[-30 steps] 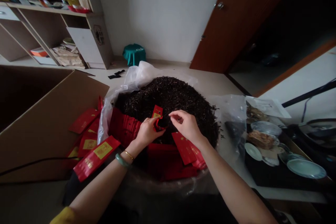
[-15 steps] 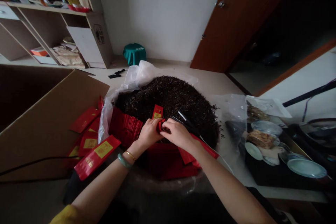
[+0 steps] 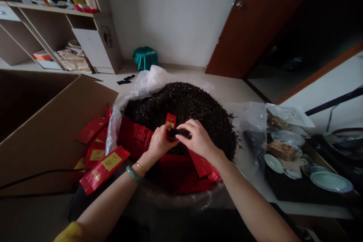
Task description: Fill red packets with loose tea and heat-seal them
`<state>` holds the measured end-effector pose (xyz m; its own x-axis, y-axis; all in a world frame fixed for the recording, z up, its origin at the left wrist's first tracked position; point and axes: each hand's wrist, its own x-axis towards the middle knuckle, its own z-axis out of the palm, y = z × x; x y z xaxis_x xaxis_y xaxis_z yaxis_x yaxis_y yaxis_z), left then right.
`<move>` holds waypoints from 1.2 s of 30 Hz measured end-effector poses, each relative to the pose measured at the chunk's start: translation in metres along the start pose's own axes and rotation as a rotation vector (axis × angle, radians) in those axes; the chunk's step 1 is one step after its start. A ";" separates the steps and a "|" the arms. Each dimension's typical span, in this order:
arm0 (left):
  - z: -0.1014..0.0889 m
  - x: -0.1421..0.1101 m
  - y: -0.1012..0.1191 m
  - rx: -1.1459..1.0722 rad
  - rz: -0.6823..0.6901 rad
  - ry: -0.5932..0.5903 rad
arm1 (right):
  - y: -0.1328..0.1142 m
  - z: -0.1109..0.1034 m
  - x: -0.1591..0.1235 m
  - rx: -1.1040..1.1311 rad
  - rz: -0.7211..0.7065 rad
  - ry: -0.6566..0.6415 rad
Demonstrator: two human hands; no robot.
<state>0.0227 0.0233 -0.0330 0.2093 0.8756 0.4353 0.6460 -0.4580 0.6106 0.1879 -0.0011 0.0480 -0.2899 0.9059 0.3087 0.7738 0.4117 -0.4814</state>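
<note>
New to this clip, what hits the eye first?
A big mound of dark tea leaves fills the centre of the view. Red packets with gold labels lie to its left and near side, some on a cardboard box flap. At the mound's near edge, the left hand holds a small red packet while the right hand pinches something dark at its top.
</note>
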 end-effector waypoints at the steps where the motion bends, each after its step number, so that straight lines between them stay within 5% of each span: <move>1: 0.001 0.000 0.000 -0.009 -0.003 -0.002 | -0.003 0.003 -0.002 -0.053 -0.032 -0.043; 6: 0.000 0.001 -0.001 -0.062 -0.035 -0.099 | -0.003 0.026 -0.009 -0.245 -0.051 -0.237; 12: -0.018 0.014 0.000 -0.064 0.067 -0.265 | 0.009 0.032 -0.007 -0.225 -0.047 -0.265; 19: -0.024 0.016 -0.004 -0.050 -0.044 -0.152 | 0.016 0.011 0.002 -0.123 0.014 -0.165; 26: -0.039 0.018 0.003 0.271 0.376 -0.254 | 0.015 0.018 0.004 -0.259 0.027 -0.323; 32: -0.047 0.021 0.002 0.338 0.385 -0.299 | 0.014 0.014 0.001 -0.279 -0.024 -0.209; 36: -0.048 0.021 0.002 0.297 0.413 -0.336 | 0.010 0.011 0.001 -0.355 -0.015 -0.316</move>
<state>-0.0070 0.0332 0.0092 0.6752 0.6576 0.3342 0.6292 -0.7499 0.2044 0.1892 0.0052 0.0346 -0.4172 0.9086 0.0219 0.8969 0.4155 -0.1513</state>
